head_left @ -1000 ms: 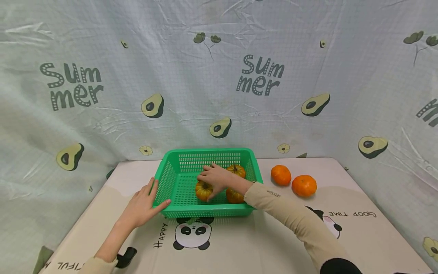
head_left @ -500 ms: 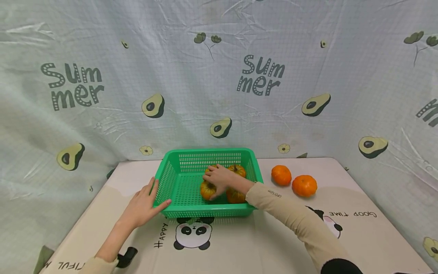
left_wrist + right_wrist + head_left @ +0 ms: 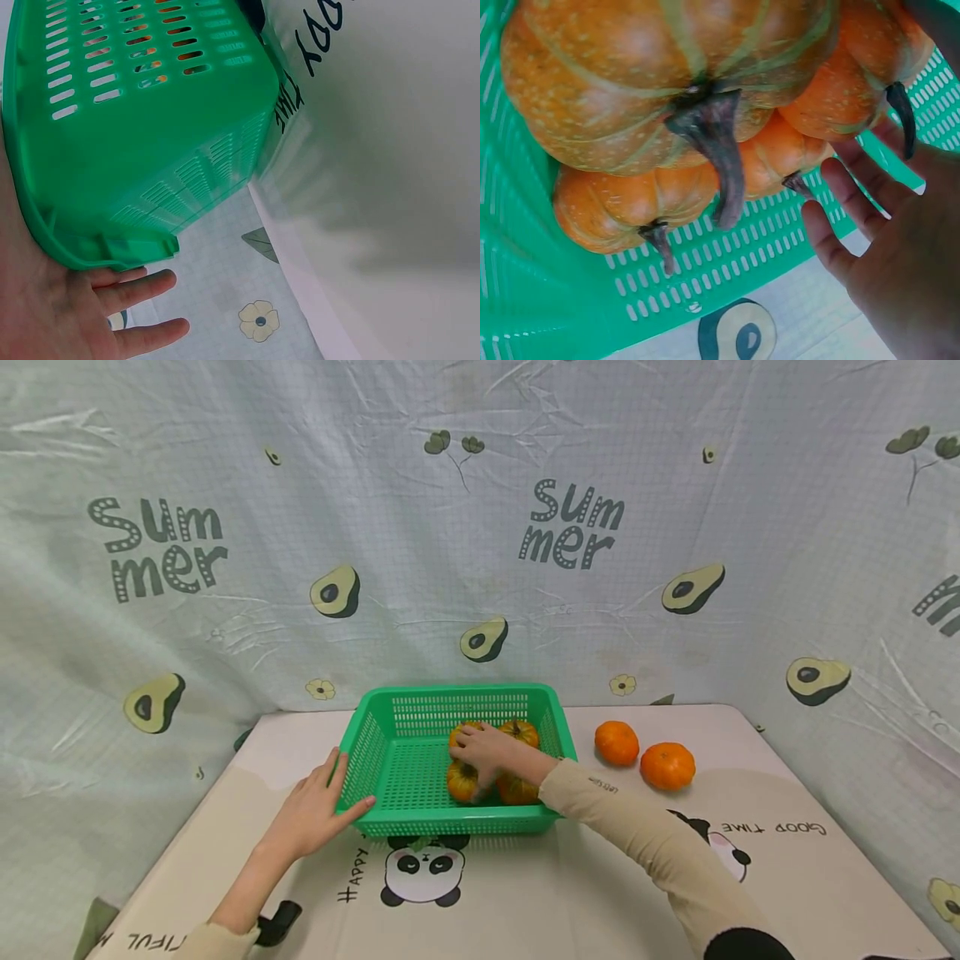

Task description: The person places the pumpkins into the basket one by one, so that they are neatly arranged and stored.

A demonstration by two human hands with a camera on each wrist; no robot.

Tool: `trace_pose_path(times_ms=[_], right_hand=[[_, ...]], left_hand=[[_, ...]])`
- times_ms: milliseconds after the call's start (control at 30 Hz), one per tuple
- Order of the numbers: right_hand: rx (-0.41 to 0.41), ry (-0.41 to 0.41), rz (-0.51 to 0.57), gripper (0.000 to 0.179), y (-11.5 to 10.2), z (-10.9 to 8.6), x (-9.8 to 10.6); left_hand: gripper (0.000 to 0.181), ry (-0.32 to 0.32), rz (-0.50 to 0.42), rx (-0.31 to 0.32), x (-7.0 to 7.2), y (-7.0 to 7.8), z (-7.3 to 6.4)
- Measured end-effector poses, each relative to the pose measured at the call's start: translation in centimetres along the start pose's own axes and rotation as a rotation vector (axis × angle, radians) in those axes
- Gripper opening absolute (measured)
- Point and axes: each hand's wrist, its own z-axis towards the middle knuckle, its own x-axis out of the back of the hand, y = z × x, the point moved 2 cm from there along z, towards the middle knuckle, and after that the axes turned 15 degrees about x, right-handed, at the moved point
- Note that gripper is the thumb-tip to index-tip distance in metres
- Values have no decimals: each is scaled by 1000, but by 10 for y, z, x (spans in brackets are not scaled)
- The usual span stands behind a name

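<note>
Since the earlier frames, the front-left pumpkin has shifted rightward within the green basket, and the right hand has moved the same way; the left hand remains in place. The front-left pumpkin sits on the basket floor, near the front wall and just beside the front-right pumpkin. Behind these lie the back-left pumpkin, partly hidden by the fingers, and the back-right pumpkin. All four therefore occupy the basket's right half; the right wrist view shows their orange skins, pale green streaks and dark, curved stems.

The right hand reaches in over the right rim. Its fingers are extended, slightly apart and not clamped on anything; they lie over the back-left pumpkin, with the thumb at the right side of the front-left pumpkin. Exact contact cannot be told. The left hand rests against the basket's left rim, fingers straight and thumb spread toward the front corner.

Outside the basket, to its right, two orange fruits stand on the pale surface, near each other. A panda print marks the surface in front. Beyond hangs a backdrop printed with avocados and the word "summer".
</note>
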Motion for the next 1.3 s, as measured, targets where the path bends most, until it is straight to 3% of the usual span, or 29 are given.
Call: trace_pose_path(times_ms=[333, 733, 967, 1300], right_hand=[[-5, -2, 27, 72, -2, -2, 4], [57, 207, -40, 57, 0, -15, 36], [75, 304, 14, 48, -2, -31, 55], [106, 423, -40, 42, -5, -59, 57]], left_hand=[[87, -10, 5, -1, -1, 1, 0], [87, -11, 7, -5, 1, 1, 0], [87, -11, 12, -3, 1, 1, 0], [87, -14, 1, 1, 0, 0, 1]])
